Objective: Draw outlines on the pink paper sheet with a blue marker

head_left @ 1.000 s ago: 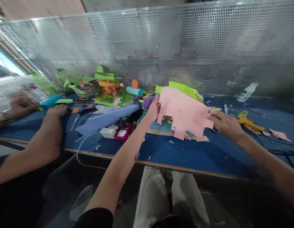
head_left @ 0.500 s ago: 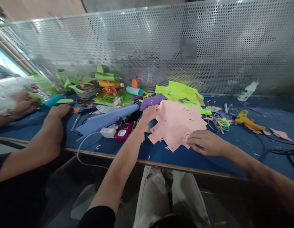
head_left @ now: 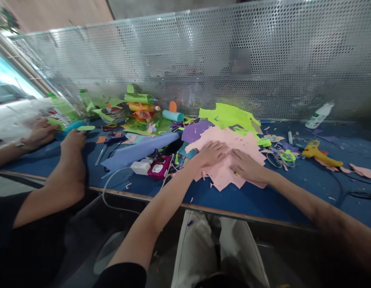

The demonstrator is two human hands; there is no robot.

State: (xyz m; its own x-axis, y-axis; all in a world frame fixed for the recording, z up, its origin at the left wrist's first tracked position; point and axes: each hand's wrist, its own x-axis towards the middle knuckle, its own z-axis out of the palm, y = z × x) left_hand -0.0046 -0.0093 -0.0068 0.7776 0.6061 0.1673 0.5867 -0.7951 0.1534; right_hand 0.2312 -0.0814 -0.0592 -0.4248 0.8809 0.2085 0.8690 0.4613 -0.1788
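Observation:
A jagged-edged pink paper sheet point(head_left: 219, 180) lies on the blue tabletop in front of me. Both hands rest flat on it, close together near its middle. My left hand point(head_left: 211, 154) has its fingers spread forward across the paper. My right hand point(head_left: 243, 165) presses beside it, fingers stretched out; a small yellow thing shows by its thumb, too small to name. Behind the pink sheet lie a purple paper piece point(head_left: 195, 131) and a bright yellow-green paper sheet point(head_left: 230, 115) with cut holes.
At right are a yellow glue gun point(head_left: 323, 154), scissors point(head_left: 273, 159) and a white bottle point(head_left: 320, 115). A pink box point(head_left: 159, 167) with a white adapter point(head_left: 141, 166) sits left. A co-worker's hands point(head_left: 74, 136) hold blue paper. A perforated metal screen point(head_left: 179, 52) stands behind.
My left hand has let go of the pink paper's upper left edge and come down flat on it. My right hand has moved inward from its lower right edge onto the sheet.

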